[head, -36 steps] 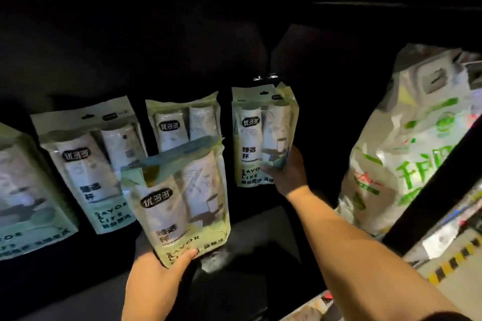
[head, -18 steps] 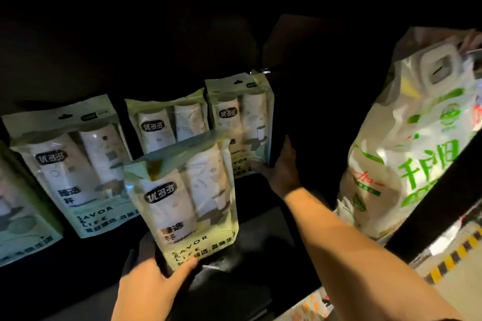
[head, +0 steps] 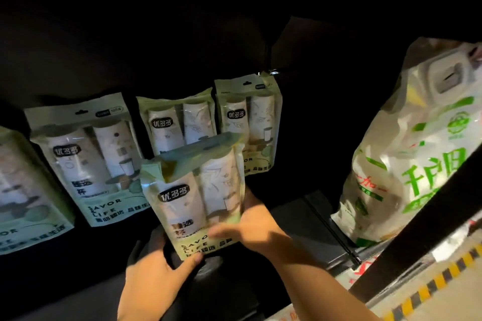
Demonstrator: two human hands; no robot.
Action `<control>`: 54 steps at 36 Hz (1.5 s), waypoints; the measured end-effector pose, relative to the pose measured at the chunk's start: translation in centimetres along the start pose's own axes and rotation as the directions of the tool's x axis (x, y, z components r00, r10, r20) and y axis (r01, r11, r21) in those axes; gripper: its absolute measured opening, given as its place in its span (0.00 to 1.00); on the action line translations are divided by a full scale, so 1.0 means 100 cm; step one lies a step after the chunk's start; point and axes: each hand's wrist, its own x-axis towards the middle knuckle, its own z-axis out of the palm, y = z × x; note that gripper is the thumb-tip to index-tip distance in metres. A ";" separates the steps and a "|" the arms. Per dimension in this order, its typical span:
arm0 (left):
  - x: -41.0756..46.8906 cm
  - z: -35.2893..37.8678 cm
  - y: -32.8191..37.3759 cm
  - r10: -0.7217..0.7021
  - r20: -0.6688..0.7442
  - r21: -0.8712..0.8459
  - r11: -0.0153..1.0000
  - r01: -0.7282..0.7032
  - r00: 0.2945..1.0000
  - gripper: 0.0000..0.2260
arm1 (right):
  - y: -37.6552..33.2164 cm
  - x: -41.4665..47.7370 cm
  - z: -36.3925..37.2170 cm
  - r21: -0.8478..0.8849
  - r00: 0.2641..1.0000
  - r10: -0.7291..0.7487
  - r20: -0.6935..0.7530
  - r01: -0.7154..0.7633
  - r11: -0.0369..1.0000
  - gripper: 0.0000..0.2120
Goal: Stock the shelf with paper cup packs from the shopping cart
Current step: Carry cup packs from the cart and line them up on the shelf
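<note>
The paper cup pack (head: 194, 206) is held upright above the shelf (head: 294, 224), just in front of the row of standing packs (head: 86, 164), and is not yet set down. The left hand (head: 154, 286) has its grip pinched on the pack's bottom edge, thumb in front; the right hand (head: 250, 227) has its grip curled round the lower right side. The pack is judged light, slick-filmed and crushable, so it is best held low at the base without squeezing the cup stacks.

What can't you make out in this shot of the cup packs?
Head view only.
Leftmost pack: cut off by the left edge.
Third pack: lower half behind the held pack.
Right hand: motion-blurred, fingertips behind the held pack.
Bag: crossed by a dark bar, cut by the right edge.
Shelf back: too dark.
Cart: out of frame.
</note>
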 end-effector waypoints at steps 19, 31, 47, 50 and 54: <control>0.005 0.005 -0.009 0.136 0.130 0.152 0.976 -0.155 0.982 0.37 | 0.014 -0.012 -0.084 0.023 0.763 0.088 -0.640 -0.096 0.995 0.19; 0.007 0.012 -0.019 0.200 0.050 0.183 0.961 -0.205 0.979 0.48 | 0.029 0.002 -0.096 -0.033 0.823 -0.023 -0.567 0.006 0.999 0.36; 0.000 0.010 -0.008 0.109 0.072 0.142 0.983 -0.118 0.991 0.36 | 0.026 -0.037 -0.076 -0.392 0.791 -0.027 -0.611 -0.273 0.879 0.39; 0.002 0.012 -0.010 0.109 0.071 0.196 0.973 -0.121 0.991 0.38 | 0.031 -0.062 -0.072 -0.615 0.913 0.006 -0.409 -0.280 0.737 0.39; -0.006 0.023 -0.008 0.029 0.066 0.366 0.929 -0.051 0.997 0.29 | 0.043 -0.107 -0.057 -0.843 0.986 -0.072 -0.153 -0.092 0.530 0.27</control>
